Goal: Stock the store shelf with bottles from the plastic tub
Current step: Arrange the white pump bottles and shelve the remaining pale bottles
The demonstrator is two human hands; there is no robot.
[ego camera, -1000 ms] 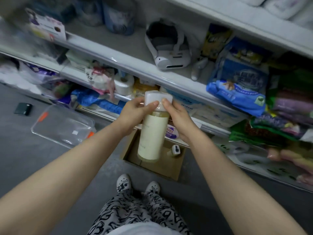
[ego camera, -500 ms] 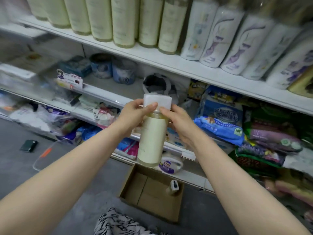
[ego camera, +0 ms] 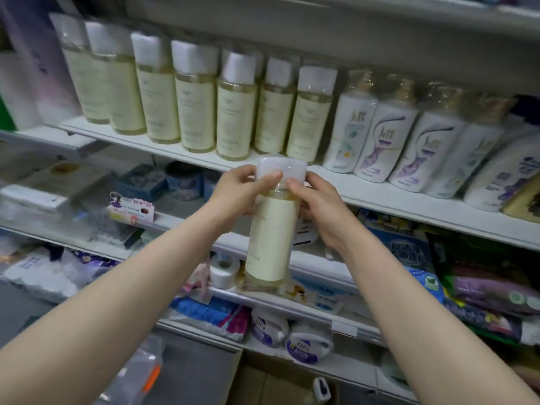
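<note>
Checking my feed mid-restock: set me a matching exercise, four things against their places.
1. nearest cream-labelled bottle with white cap
2. white plastic bottles with purple swirls
3. white paper roll
4. clear plastic tub with orange latch

A. bottom left, below the shelves
B. right of the shelved cream bottle row
C. gripped by left hand and right hand
D. lower shelf, beside the nearest bottle's base

Pairs: 1-C; 2-B; 3-D; 4-A

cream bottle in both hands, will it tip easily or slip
The cream bottle is tall and narrow, so it probably tips if nudged. It looks full of liquid, likely heavy for its size. Its glossy film wrap may be slippery; left hand and right hand both grip near the cap.
</note>
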